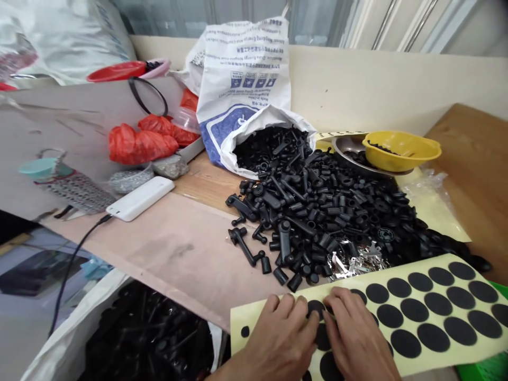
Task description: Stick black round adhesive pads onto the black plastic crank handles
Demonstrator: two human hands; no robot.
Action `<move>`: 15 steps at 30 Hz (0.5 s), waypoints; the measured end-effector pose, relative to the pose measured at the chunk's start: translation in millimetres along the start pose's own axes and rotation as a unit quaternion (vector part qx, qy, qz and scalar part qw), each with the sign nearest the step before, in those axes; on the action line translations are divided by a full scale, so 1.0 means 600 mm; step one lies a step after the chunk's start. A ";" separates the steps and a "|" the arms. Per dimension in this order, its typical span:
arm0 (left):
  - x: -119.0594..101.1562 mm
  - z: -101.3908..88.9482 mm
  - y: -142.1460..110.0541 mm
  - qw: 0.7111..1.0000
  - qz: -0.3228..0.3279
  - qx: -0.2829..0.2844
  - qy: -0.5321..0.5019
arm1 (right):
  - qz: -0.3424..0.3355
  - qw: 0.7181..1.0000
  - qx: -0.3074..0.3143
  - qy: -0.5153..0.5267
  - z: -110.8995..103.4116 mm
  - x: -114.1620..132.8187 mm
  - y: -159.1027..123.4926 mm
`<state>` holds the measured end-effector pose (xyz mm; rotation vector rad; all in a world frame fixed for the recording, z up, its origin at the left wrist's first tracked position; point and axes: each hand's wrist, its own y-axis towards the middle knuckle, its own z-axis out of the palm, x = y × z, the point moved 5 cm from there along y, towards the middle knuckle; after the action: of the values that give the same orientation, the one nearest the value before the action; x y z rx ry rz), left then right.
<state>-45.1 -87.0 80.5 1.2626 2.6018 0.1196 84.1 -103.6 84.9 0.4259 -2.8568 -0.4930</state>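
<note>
A pale yellow sheet (444, 338) covered with several round black adhesive pads lies at the near edge of the table. My left hand (278, 341) rests on the sheet's left part, fingers curled toward one black pad (316, 306). My right hand (357, 338) lies beside it, fingertips pressed against the same pad. Both hands pinch at that pad; what is between the fingers is hidden. Just beyond the sheet spreads a big heap of black plastic parts (317, 211), with small shiny metal pieces (357, 262) at its near side.
A white printed sack (246, 79) spills black parts at the back. A yellow bowl (400, 151) sits in a metal dish (349, 145). A white power bank (141, 197) with cable, red bags (138, 143) and a bag of black parts (146, 333) lie left.
</note>
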 end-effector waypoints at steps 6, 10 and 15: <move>-0.002 0.000 0.003 1.000 0.005 -0.018 0.018 | 0.006 0.999 0.015 0.049 -0.001 0.005 0.011; -0.003 0.004 0.001 0.999 0.000 -0.034 0.026 | 0.014 0.994 0.047 0.098 0.000 0.003 0.007; 0.000 0.008 -0.003 0.998 -0.002 -0.065 0.015 | 0.033 0.985 0.082 0.148 -0.002 0.002 -0.004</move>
<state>-45.4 -88.3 75.2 1.2192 2.5751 0.3029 84.0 -106.3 85.6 0.3939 -2.6204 -0.1652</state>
